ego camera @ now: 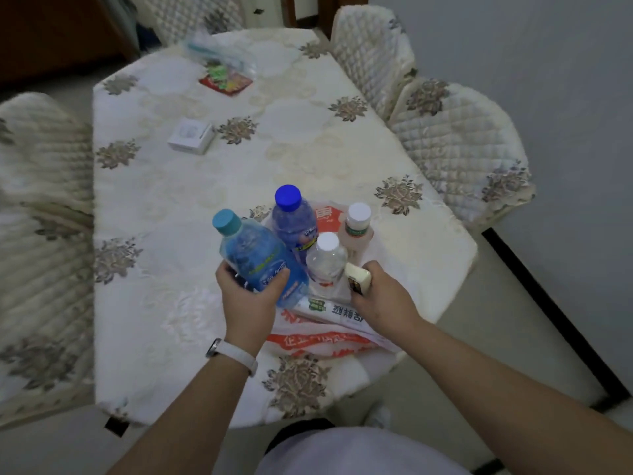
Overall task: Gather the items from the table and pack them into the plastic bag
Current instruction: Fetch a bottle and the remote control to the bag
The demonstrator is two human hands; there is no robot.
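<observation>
I judge packing barely begun. Left hand (251, 298) fingers wrap the tilted teal-capped bottle (253, 255) at the plastic bag (325, 341)'s left edge. Right hand (382, 298) fingers grip a cream block (358, 277) above the bag. The blue-capped bottle (294, 224), clear bottle (325, 262) and white-capped jar (356, 228) stand on the bag, seemingly unpacked. The white box (190, 135) and red packet (226, 80) lie well beyond it.

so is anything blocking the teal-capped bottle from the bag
Yes: the blue-capped bottle, clear bottle and pill bottle stand on the flat plastic bag, beside the teal-capped bottle in the left hand.

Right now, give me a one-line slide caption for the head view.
Left hand grips a teal-capped blue bottle, right hand holds a small cream item by the plastic bag.
</observation>
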